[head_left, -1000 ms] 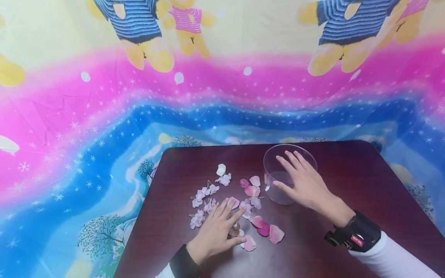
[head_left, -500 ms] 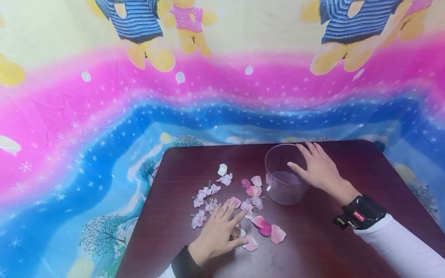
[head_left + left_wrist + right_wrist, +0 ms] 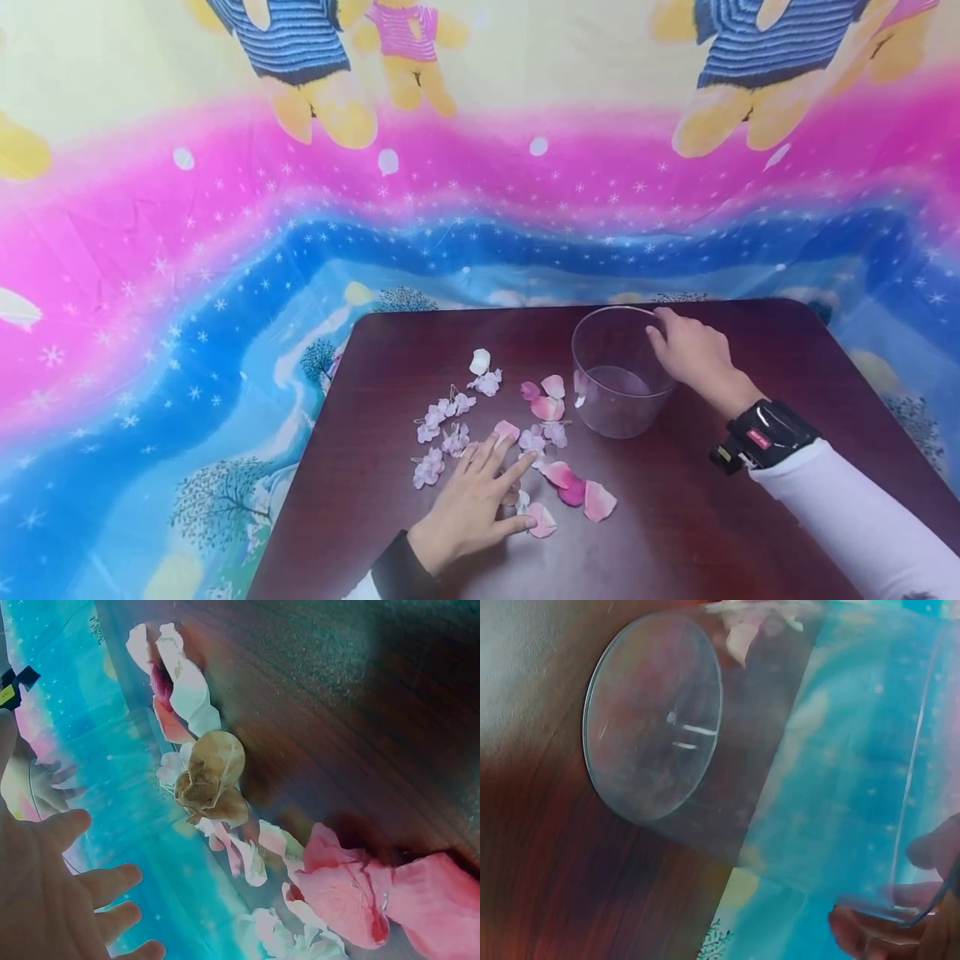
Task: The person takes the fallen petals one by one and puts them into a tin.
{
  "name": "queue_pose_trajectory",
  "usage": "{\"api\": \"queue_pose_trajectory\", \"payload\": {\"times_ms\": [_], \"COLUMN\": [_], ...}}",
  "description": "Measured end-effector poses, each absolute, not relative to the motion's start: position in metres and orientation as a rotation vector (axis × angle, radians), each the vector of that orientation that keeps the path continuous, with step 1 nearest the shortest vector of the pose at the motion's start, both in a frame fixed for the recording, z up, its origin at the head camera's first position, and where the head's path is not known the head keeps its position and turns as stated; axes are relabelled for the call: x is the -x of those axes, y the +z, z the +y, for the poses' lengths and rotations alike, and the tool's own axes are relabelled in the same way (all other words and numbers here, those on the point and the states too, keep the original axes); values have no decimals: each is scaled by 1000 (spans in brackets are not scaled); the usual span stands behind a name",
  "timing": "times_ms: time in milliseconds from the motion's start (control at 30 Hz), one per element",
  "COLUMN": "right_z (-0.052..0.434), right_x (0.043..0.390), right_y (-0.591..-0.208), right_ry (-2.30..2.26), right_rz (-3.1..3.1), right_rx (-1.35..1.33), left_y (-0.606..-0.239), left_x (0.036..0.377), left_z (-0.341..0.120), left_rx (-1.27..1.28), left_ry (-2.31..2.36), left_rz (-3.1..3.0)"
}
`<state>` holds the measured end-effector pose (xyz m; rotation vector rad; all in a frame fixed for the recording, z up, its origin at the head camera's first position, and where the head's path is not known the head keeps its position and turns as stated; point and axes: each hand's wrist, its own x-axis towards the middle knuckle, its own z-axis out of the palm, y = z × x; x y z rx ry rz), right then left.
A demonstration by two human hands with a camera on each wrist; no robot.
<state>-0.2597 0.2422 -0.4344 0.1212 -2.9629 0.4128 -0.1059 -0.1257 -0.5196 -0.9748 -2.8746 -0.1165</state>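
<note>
A clear cylindrical container [image 3: 617, 417] stands upright on the dark wooden table. My right hand [image 3: 693, 354] pinches its right rim, thumb on one side and fingers on the other; the right wrist view shows the fingers [image 3: 855, 930] at the rim. My left hand [image 3: 468, 512] is spread palm down above the loose petals and blossoms, holding nothing visible. Near its thumb lie a pink petal [image 3: 542, 521] and a brown flower [image 3: 214, 780], mostly hidden by the hand in the head view. Whether the left fingers touch any petal I cannot tell.
Pale pink blossoms [image 3: 429, 467] lie left of the left hand, and a white petal [image 3: 480, 361] farther back. Pink and magenta petals [image 3: 572, 490] lie between the hands. A printed cloth [image 3: 480, 183] hangs behind the table [image 3: 750, 517].
My right hand has moved from over the container's mouth to its right rim and curled its fingers onto it. The left hand has stayed nearly still. The container has hardly moved.
</note>
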Motion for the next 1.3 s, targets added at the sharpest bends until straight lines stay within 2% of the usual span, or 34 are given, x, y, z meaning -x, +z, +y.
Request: {"api": "queue_pose_trajectory", "payload": {"times_ms": [933, 1300], "right_z": [241, 239], "right_x": [271, 272], "right_y": [-443, -443], "right_ry": [363, 371], "right_rz": [-2919, -2901], "right_rx": [-41, -39], "left_y": [-535, -532], "left_x": [106, 113], "left_z": [-131, -143], "left_rx": [995, 872], "left_ry": [-169, -256], "left_rz": [-2876, -2929]}}
